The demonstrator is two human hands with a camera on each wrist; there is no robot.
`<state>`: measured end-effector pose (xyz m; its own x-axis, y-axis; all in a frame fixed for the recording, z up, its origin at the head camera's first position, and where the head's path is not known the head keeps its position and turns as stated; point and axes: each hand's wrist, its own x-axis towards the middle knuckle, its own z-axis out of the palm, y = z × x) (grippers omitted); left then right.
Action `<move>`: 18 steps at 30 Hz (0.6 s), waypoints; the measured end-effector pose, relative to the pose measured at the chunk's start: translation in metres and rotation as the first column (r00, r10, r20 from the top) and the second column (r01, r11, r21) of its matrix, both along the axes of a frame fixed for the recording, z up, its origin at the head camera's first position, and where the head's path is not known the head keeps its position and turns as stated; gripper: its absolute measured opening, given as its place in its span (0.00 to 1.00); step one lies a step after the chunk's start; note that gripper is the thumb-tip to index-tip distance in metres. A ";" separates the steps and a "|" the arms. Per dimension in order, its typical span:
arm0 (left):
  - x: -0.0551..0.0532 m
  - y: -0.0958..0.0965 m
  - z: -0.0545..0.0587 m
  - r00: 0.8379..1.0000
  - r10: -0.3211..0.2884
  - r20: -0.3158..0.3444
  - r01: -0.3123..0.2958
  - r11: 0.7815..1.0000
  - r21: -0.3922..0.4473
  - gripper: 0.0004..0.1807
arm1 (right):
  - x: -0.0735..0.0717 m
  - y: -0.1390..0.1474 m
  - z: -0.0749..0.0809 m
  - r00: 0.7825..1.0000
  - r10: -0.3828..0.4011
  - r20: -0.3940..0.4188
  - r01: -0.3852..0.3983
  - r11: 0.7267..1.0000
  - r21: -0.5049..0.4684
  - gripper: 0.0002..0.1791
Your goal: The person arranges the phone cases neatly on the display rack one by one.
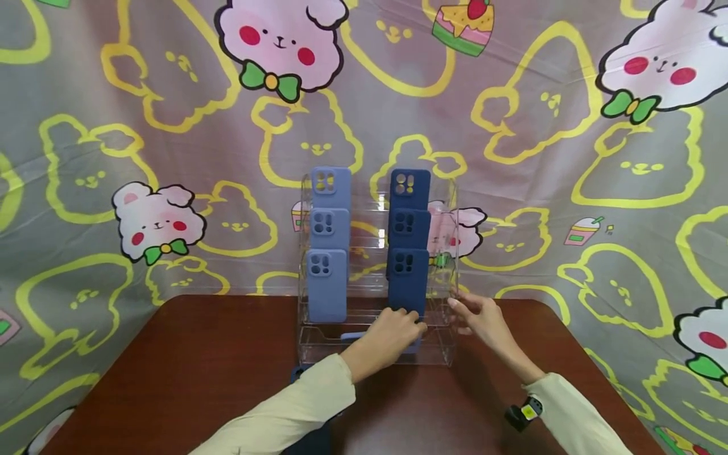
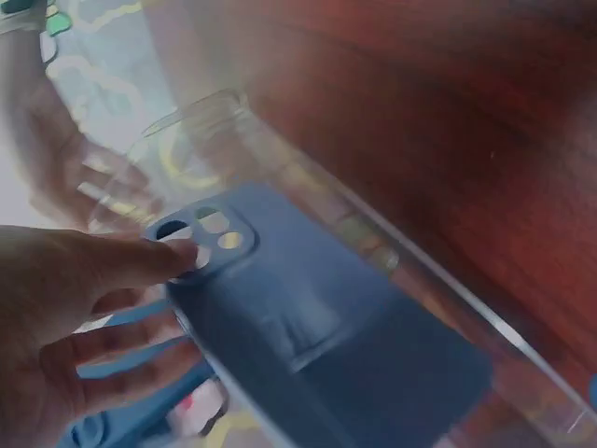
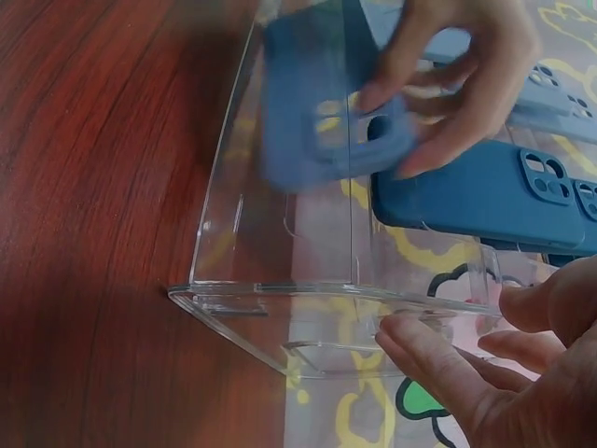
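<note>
A clear acrylic tiered rack (image 1: pixel 375 361) stands on the table. My left hand (image 1: pixel 389 335) pinches a blue phone case (image 2: pixel 373 345) at its camera-cutout end, thumb over the cutouts, inside the rack's bottom tier. In the right wrist view, this case (image 3: pixel 294 112) is blurred and lies across the front of the tier. My right hand (image 1: pixel 483 322) rests its fingertips against the rack's right side, fingers mostly straight. Above the left hand, dark blue cases (image 1: pixel 408 284) stand in the right column, and lighter blue-lilac cases (image 1: pixel 327 297) fill the left column.
Under my left forearm, a dark blue case (image 1: pixel 313 439) lies on the brown table (image 1: pixel 227 354), partly hidden by the sleeve. A patterned cloth (image 1: pixel 188 151) hangs behind the rack. A black watch-like device (image 1: pixel 523 414) is on the right wrist.
</note>
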<state>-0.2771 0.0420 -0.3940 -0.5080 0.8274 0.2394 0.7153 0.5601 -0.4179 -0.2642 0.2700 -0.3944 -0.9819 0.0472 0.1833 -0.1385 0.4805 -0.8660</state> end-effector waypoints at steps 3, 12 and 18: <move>0.002 -0.018 0.013 0.998 -0.041 0.052 0.034 0.991 0.126 0.20 | -0.001 -0.001 -0.001 1.000 -0.008 0.007 0.008 1.000 -0.002 0.27; -0.010 -0.114 0.024 0.938 -0.290 0.191 -0.011 0.523 0.852 0.22 | -0.001 -0.002 -0.002 1.000 0.008 -0.012 -0.008 1.000 0.001 0.27; -0.013 -0.158 -0.004 0.956 -0.211 0.202 -0.152 0.230 0.961 0.21 | 0.000 0.000 -0.003 1.000 0.012 -0.020 -0.012 1.000 -0.008 0.26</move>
